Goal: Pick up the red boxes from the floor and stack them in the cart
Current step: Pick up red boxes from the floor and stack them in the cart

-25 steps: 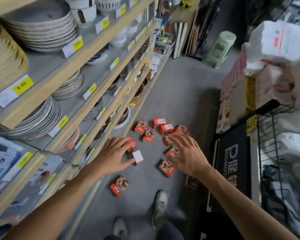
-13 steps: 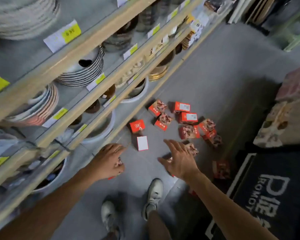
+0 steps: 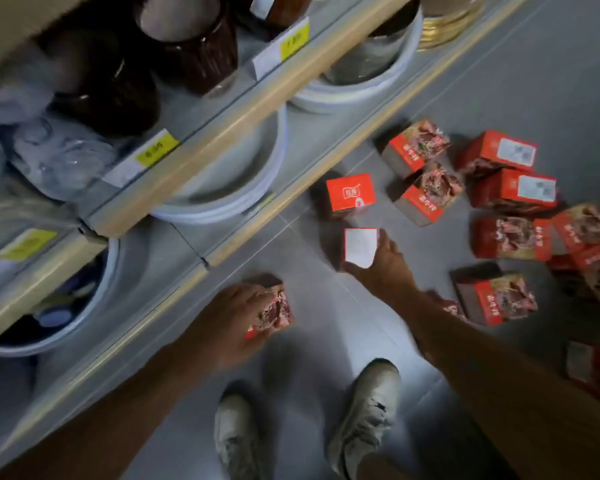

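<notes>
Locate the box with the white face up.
In the head view, the white-faced box sits mid-floor, gripped by the right hand, just below the orange-topped box.

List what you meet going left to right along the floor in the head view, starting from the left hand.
Left hand on a red box → white-faced box → right hand gripping it → box by the right forearm → red pile at the right edge.

Grey tiled floor (image 3: 520, 81) has a bunch of red boxes (image 3: 510, 194) scattered on it, right beside the bottom shelf (image 3: 222, 188) holding white bowls (image 3: 243, 202).
</notes>
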### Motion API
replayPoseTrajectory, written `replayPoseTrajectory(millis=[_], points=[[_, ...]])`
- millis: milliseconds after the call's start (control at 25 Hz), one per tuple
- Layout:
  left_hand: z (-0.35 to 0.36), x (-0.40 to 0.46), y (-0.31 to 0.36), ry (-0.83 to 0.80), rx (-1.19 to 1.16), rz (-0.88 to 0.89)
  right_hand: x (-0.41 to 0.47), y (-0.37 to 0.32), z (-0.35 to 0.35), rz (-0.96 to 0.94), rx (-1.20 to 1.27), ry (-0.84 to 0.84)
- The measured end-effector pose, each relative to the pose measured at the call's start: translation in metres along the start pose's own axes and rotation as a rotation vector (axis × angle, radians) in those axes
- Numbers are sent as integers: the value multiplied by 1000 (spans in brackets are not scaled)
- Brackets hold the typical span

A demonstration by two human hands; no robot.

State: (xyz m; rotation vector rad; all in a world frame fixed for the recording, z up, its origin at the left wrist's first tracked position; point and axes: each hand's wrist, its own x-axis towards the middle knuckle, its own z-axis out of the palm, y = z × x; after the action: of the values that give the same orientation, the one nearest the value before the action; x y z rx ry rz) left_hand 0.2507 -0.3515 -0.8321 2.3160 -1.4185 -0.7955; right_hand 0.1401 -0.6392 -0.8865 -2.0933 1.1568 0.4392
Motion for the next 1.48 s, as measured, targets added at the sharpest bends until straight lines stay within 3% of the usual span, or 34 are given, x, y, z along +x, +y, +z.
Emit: replayPoseTrajectory(millis=[160, 280, 600, 920, 1160, 1320, 1480], points=[[48, -5, -41, -15, -60, -94, 59, 17, 63, 169, 105, 116], [72, -8, -62, -8, -91, -127, 80, 34, 97, 302, 223, 106], [65, -16, -61, -206, -188, -330, 10, 53, 63, 99, 65, 146], [100, 47, -67, -378, -132, -576, -56, 63, 27, -154, -113, -42], [164, 88, -104, -465, -52, -556, -29, 87, 56, -178, -101, -84], [189, 89, -117, -428, -46, -455, -14, 102, 72, -161, -59, -103], [189, 77, -100, -383, -84, -476, -24, 112, 72, -149, -111, -47]])
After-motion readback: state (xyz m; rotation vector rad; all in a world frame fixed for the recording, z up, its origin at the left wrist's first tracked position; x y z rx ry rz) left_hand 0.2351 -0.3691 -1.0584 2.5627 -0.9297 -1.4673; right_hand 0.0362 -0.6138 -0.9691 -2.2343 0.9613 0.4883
